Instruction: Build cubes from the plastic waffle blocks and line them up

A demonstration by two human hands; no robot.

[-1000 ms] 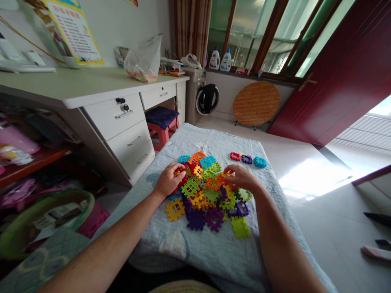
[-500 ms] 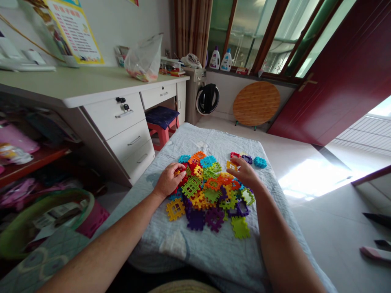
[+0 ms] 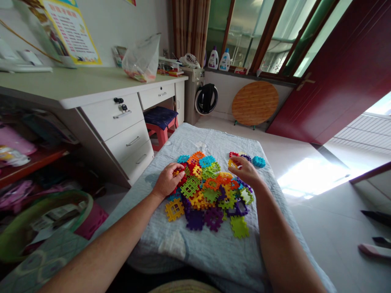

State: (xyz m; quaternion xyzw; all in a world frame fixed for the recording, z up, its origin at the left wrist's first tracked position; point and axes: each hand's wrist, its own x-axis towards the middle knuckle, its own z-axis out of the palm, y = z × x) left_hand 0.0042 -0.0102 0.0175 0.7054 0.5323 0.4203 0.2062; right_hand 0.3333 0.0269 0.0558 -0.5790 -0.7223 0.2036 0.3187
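Observation:
A heap of colourful interlocking plastic building blocks (image 3: 210, 194), square with notched edges, some with window cut-outs, lies on a cloth-covered table (image 3: 171, 248). My right hand (image 3: 247, 171) is at the heap's far right, its thumb and fingers closed on a yellow window block (image 3: 232, 164). Just beyond it lie a red block (image 3: 233, 154), a purple block and a blue block (image 3: 258, 162). At the heap's left edge, my left hand (image 3: 169, 179) is curled by red blocks. A bit of yellow shows between its finger and thumb; what it grips is mostly hidden.
A white desk (image 3: 100, 87) with drawers stands at left, bearing a plastic bag (image 3: 143, 61). Behind the table are a stool (image 3: 161, 118), a washing machine (image 3: 194, 91) and a round wooden board (image 3: 255, 102). A green and pink basket (image 3: 91, 215) sits at lower left.
The yellow window block in my right hand has turned and shows less of its face. My left hand keeps its place at the heap. The whole view has shifted slightly.

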